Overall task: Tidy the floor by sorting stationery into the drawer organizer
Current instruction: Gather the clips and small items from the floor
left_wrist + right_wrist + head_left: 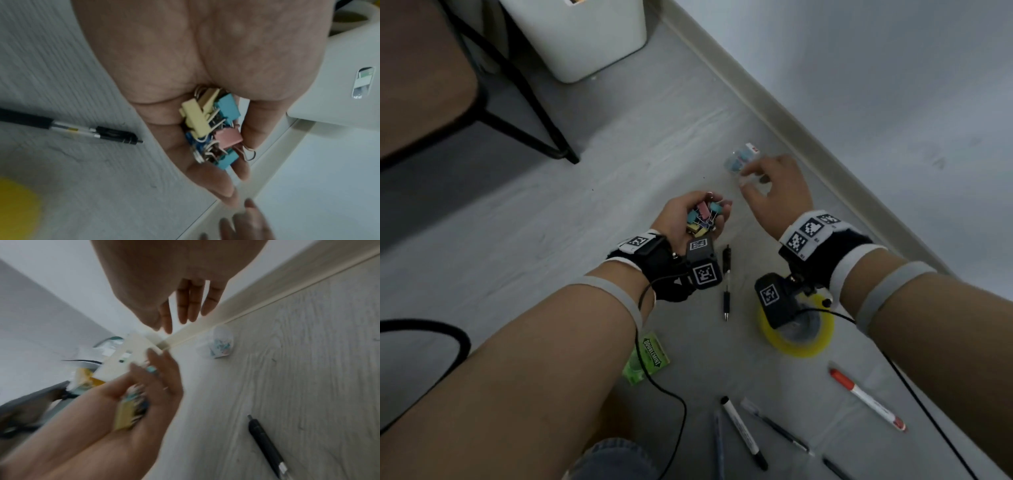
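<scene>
My left hand [700,209] lies palm up just above the floor, fingers curled round a bunch of pastel binder clips [702,219]. The left wrist view shows the yellow, blue and pink binder clips [213,128] cupped in the left hand [240,170]. My right hand [763,181] hovers open, fingers straight, a little short of a small clear container [741,159] that lies by the baseboard with coloured bits inside. Seen from the right wrist, the right hand [185,309] holds nothing and the clear container [223,344] lies apart from it.
A black pen [726,284], a yellow tape roll [796,329], a red marker [866,399], a black marker [744,433], more pens and a green gum pack [647,358] lie on the floor. A white plastic box [585,34] stands at the back, chair legs [527,102] at the left, and the wall runs along the right.
</scene>
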`<action>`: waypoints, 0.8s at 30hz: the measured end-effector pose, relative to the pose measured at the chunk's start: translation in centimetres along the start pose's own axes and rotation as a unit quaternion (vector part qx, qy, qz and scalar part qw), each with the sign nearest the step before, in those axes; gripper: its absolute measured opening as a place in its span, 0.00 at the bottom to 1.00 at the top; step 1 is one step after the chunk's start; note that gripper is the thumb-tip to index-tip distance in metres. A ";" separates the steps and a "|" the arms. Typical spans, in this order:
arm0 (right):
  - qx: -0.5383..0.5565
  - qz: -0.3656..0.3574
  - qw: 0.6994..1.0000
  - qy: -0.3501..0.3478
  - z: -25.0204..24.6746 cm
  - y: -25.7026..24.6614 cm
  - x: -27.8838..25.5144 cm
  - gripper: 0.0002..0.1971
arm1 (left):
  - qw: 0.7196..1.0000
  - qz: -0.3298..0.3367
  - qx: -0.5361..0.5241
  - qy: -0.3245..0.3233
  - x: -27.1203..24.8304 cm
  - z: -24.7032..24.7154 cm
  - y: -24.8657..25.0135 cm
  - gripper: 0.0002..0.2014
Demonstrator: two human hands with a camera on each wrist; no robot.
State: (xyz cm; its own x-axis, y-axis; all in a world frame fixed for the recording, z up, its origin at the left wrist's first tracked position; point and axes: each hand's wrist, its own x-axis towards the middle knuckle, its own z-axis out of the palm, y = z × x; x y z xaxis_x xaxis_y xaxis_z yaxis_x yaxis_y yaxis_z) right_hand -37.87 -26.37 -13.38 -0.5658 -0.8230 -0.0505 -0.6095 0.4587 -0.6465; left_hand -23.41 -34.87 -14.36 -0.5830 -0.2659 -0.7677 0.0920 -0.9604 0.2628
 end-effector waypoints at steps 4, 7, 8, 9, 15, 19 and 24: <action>-0.084 0.115 0.980 -0.137 1.3 2.5 2.7 0.40 | 1.000 0.008 -0.005 -0.017 -0.4 -2.4 1.9 0.16; -0.152 0.100 0.965 -0.187 2.1 3.3 3.4 0.44 | 0.999 0.008 -0.003 -0.032 -0.8 -3.7 2.7 0.15; -0.162 0.097 0.963 -0.191 2.3 3.5 3.7 0.45 | 0.999 0.007 -0.001 -0.034 -0.9 -4.0 2.8 0.14; -0.164 0.098 0.963 -0.189 2.5 3.7 4.1 0.46 | 0.999 0.009 0.003 -0.034 -1.0 -4.3 2.8 0.14; -0.123 0.125 0.980 -0.096 4.3 2.9 5.9 0.45 | 0.999 -0.014 0.012 -0.044 -1.3 -6.0 2.3 0.14; -0.114 0.187 0.975 -0.043 5.3 2.1 7.1 0.40 | 0.996 -0.024 0.062 -0.068 -2.0 -6.3 1.7 0.08; -0.092 0.194 0.977 -0.014 5.6 2.1 6.9 0.43 | 0.994 -0.016 0.073 -0.073 -2.6 -7.2 1.6 0.07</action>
State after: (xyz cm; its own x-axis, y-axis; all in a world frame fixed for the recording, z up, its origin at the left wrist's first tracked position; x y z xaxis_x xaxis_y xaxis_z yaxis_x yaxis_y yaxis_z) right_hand -39.96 -32.94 -19.39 -0.7604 -0.5830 -0.2862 -0.4430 0.7878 -0.4280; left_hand -15.90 -36.27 -16.19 -0.6962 -0.2110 -0.6861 -0.0405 -0.9427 0.3311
